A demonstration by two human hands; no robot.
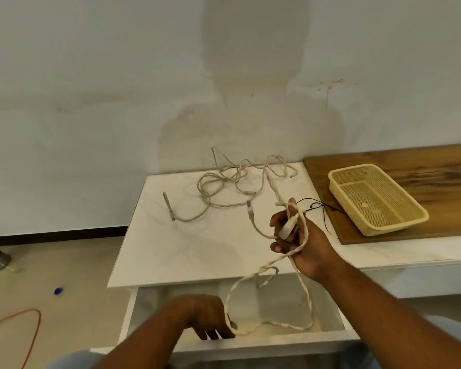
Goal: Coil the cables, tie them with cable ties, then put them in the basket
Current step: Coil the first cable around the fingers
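My right hand (297,239) is raised over the white table (176,251) and grips a cream braided cable (302,282) together with its plug end. The cable wraps around that hand, hangs down in a long loop and reaches my left hand (208,316), which pinches it low inside the open drawer (330,319). More of the cable runs up to the back of the table. A tangle of grey cables (216,187) lies there, with several plugs showing. The yellow mesh basket (336,179) stands empty on the right.
The basket sits on a brown wooden board (423,166) laid on a white counter. A thin black wire (317,206) lies by the board's near corner. An orange cord (35,326) and a small blue object (58,290) lie on the floor at left.
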